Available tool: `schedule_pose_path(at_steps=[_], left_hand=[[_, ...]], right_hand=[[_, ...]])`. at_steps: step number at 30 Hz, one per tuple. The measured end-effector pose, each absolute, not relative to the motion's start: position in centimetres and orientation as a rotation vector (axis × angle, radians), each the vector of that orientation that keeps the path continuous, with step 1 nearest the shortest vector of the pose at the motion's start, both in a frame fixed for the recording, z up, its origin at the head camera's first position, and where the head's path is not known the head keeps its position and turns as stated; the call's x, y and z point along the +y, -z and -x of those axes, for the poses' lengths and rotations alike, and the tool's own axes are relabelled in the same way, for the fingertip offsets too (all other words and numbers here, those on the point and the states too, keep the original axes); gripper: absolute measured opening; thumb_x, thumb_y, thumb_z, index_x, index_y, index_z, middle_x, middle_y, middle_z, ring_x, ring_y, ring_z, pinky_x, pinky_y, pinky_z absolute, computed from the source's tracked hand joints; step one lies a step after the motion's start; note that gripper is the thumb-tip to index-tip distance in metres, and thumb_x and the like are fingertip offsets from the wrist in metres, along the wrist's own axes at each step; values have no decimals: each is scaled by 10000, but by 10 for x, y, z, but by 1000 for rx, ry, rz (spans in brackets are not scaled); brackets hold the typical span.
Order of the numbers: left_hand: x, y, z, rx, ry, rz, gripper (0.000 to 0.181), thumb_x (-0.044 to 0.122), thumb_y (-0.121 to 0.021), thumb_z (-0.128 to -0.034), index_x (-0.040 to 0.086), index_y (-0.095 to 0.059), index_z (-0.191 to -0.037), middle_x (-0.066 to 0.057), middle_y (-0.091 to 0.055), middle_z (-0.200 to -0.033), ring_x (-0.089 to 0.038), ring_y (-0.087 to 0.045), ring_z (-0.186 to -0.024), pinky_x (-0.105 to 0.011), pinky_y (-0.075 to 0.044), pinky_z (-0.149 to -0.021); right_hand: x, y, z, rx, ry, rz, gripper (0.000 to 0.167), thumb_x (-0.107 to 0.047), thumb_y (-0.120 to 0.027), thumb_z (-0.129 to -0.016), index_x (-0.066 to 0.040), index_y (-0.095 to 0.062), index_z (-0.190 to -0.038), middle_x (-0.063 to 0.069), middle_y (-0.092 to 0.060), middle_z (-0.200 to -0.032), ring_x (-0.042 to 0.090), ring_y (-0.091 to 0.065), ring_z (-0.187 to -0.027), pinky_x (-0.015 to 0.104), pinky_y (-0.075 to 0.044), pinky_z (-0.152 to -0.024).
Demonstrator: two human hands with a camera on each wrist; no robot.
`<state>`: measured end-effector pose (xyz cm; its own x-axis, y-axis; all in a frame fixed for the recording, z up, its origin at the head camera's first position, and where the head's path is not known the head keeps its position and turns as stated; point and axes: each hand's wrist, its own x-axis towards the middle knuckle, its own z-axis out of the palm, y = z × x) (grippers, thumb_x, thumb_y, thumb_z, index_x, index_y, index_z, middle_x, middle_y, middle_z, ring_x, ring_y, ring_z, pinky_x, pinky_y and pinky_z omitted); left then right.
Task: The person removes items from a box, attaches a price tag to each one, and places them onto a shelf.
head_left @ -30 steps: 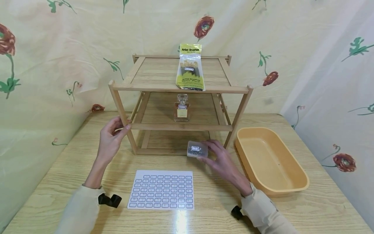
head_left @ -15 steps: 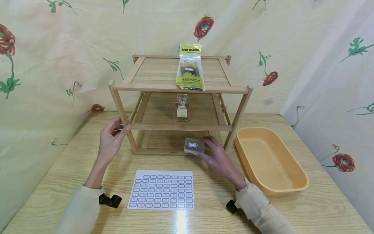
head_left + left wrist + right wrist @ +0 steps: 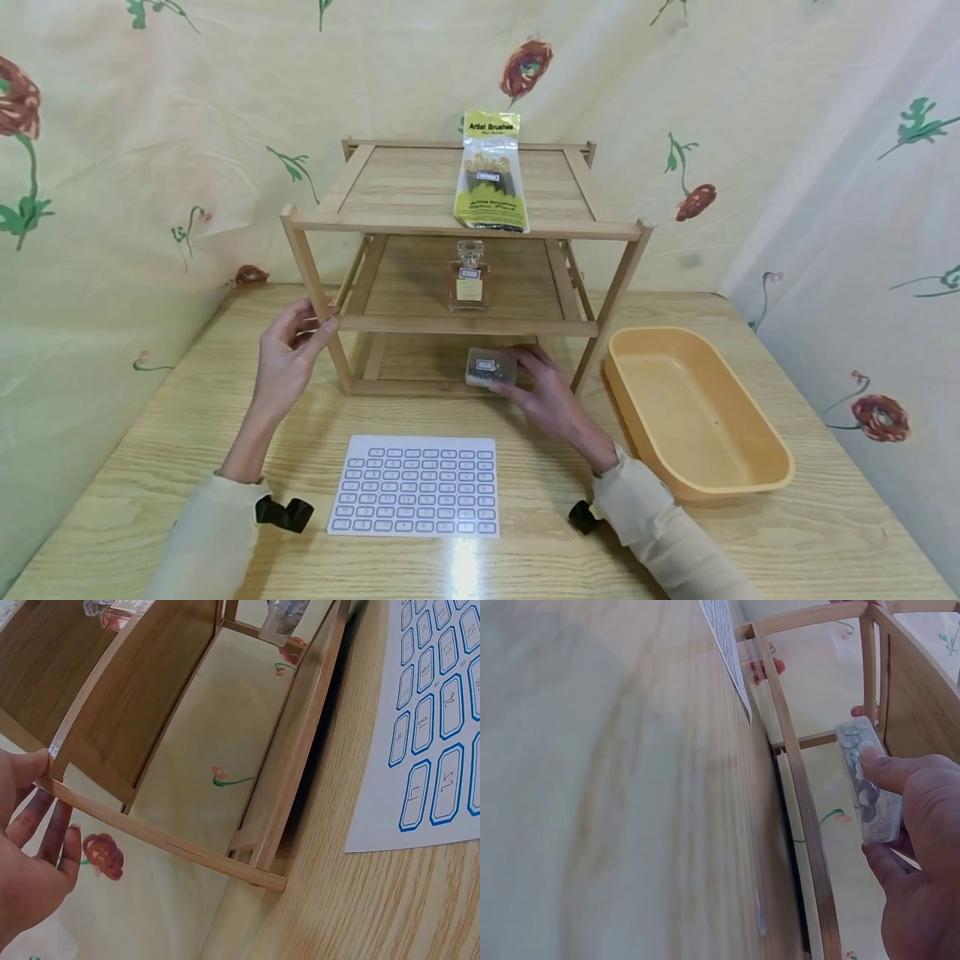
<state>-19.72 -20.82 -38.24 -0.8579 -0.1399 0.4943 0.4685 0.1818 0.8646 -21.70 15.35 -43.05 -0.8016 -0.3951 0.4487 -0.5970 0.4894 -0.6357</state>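
My right hand (image 3: 547,398) grips a small clear plastic box (image 3: 486,367) by its right end, thumb on one side and fingers on the other. The right wrist view shows several silvery round pieces inside the box (image 3: 866,784). It is held at the front opening of the bottom level of a wooden three-tier rack (image 3: 375,223). At the rack's left, my left hand (image 3: 288,360) pinches the front post (image 3: 157,832) between thumb and fingers. A perfume bottle (image 3: 469,282) stands on the middle shelf, and a pack of artist brushes (image 3: 491,183) lies on top.
On the table before the rack lies a white card (image 3: 412,487) with rows of blue-framed labels. A yellow plastic basin (image 3: 705,417) stands to the right of the rack. Behind everything hangs a flowered cloth (image 3: 420,67).
My right hand has carried the box left and farther in, up to the opening of the rack's bottom level. My left hand has stayed on the post.
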Motion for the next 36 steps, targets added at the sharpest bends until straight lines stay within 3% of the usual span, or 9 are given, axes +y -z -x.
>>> schedule_pose_path(at_steps=[21,36], left_hand=[[-208,383,197,-1996,1713,315,356,23,-641,-1015,-112,-584,-1339,80,-683,-1066,-173,-612,-975,-198,-522,-807],[-208,384,196,-2011,1707,320,347,37,-634,-1023,-60,-606,-1356,79,-678,-1077,-170,-609,-985,-194,-518,-816]], right_hand=[[139,433,230,-2581,-1111,-804,568,-174,-822,-911,56,-593,-1377,223,-573,-1356,358,-641,-1124,478,-567,-884],[129,440,239,-2537,-1169,-842,507,-100,-817,-904,84,-616,-1331,252,-568,-1307,335,-615,-1069,433,-562,-851]])
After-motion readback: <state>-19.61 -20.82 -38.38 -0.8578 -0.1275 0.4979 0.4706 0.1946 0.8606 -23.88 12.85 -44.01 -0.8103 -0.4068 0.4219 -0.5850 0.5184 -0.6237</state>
